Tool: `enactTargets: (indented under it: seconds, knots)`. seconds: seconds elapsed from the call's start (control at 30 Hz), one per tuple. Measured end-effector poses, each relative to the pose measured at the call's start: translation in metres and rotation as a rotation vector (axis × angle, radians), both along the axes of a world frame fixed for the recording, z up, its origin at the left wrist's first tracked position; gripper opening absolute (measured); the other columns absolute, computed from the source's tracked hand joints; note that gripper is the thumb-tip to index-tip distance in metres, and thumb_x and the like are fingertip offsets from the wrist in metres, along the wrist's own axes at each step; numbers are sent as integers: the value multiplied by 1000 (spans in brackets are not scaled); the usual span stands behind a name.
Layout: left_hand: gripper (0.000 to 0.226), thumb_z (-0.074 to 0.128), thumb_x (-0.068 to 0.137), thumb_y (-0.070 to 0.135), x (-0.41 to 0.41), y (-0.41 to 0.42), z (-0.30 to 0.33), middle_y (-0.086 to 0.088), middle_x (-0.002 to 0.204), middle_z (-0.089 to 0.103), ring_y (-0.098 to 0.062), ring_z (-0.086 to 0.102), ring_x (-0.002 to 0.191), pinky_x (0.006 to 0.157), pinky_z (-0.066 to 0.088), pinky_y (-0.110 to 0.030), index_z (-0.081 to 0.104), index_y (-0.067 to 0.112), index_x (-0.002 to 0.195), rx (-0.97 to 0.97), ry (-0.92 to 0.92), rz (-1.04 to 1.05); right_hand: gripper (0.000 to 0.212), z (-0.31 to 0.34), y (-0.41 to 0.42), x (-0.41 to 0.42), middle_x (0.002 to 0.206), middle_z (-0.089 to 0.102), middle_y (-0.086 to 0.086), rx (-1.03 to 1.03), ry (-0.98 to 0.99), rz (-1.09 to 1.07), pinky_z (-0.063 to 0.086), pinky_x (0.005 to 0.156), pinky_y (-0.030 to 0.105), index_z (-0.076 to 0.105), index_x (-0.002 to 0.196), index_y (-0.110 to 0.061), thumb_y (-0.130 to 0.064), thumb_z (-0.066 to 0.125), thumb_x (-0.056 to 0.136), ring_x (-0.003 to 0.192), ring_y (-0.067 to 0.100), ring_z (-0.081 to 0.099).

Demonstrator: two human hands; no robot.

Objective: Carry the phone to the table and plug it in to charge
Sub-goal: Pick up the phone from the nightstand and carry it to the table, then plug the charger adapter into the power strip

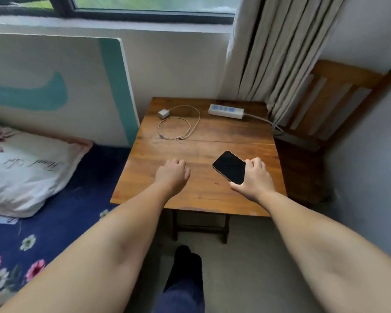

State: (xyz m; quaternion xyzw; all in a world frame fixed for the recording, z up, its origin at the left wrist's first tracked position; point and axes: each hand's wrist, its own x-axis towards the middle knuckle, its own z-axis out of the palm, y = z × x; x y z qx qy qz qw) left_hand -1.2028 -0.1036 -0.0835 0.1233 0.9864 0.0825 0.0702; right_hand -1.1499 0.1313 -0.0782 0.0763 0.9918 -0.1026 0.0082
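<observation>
A black phone [230,167] with its dark screen up is gripped by my right hand [254,179] over the near right part of the wooden table [203,143]. My left hand [172,173] hovers over the table's near middle, holding nothing, its fingers loosely curled. At the back of the table lie a white charger plug [162,114] with its coiled cable [178,127], and a white power strip [226,111] to their right.
A bed with a blue flowered sheet [54,222] and a white pillow [25,170] lies to the left. A wooden chair [332,102] stands behind the table at right, under a beige curtain [278,53]. My leg [183,281] is below the table edge.
</observation>
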Motion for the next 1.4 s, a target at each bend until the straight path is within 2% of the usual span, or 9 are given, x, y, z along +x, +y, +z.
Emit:
enactTargets:
  seconds: [0.27, 0.5, 0.6, 0.73, 0.8, 0.9, 1.1, 1.33, 1.4]
  knots:
    - [40, 32, 96, 37, -168, 32, -23, -13, 128, 51, -32, 46, 117, 88, 44, -43, 48, 12, 123, -18, -83, -152, 74, -30, 26, -132, 125, 45, 11, -97, -72, -224, 48, 90, 38, 46, 122, -10, -59, 67, 71, 113, 27, 46]
    - [39, 34, 96, 34, -253, 89, -99, -12, 128, 51, -31, 45, 117, 88, 44, -44, 46, 12, 125, 16, -195, -236, 78, -88, 67, -226, 130, 44, 12, -153, -130, -353, 50, 92, 40, 44, 128, -10, -59, 67, 71, 118, 28, 45]
    - [41, 39, 94, 34, -288, 110, -144, -11, 135, 49, -30, 42, 123, 94, 41, -43, 43, 13, 130, 31, -192, -224, 83, -127, 81, -261, 132, 42, 11, -187, -163, -400, 50, 94, 40, 41, 133, -10, -59, 68, 71, 120, 27, 44]
    - [54, 31, 96, 39, -312, 122, -186, -7, 156, 23, -24, 17, 143, 115, 18, -43, 23, 19, 145, 35, -177, -220, 85, -160, 94, -279, 132, 42, 11, -184, -183, -405, 46, 97, 41, 39, 134, -12, -60, 68, 71, 120, 27, 45]
    - [57, 25, 97, 43, -317, 124, -202, -4, 159, 11, -21, 4, 146, 117, 7, -43, 13, 21, 148, 4, -170, -223, 84, -171, 99, -281, 131, 44, 11, -142, -176, -376, 41, 100, 43, 40, 133, -12, -60, 67, 70, 120, 28, 45]
    - [58, 23, 97, 44, -317, 124, -216, -3, 159, 6, -20, -2, 146, 116, -2, -42, 7, 22, 148, -21, -105, -241, 82, -181, 104, -282, 129, 47, 10, -70, -148, -343, 37, 101, 45, 44, 131, -14, -63, 66, 69, 119, 28, 44]
    - [58, 27, 95, 42, -314, 121, -228, -4, 158, 16, -19, 6, 146, 117, 3, -44, 13, 21, 148, 12, -16, -224, 82, -190, 104, -281, 129, 49, 10, -28, -124, -334, 35, 103, 48, 45, 131, -15, -66, 64, 70, 119, 29, 45]
    - [59, 28, 96, 41, -316, 123, -211, -4, 159, 10, -20, 2, 146, 117, -2, -42, 11, 21, 148, 55, -114, -248, 78, -175, 95, -299, 141, 41, 13, -43, -175, -389, 32, 106, 52, 33, 142, -13, -63, 48, 83, 129, 31, 37]
    - [57, 40, 94, 33, -321, 116, -198, -9, 154, 28, -24, 21, 143, 117, 10, -42, 25, 16, 145, 172, -118, -238, 68, -165, 79, -325, 143, 39, 14, -85, -109, -386, 29, 109, 53, 33, 143, -12, -52, 46, 89, 132, 31, 34]
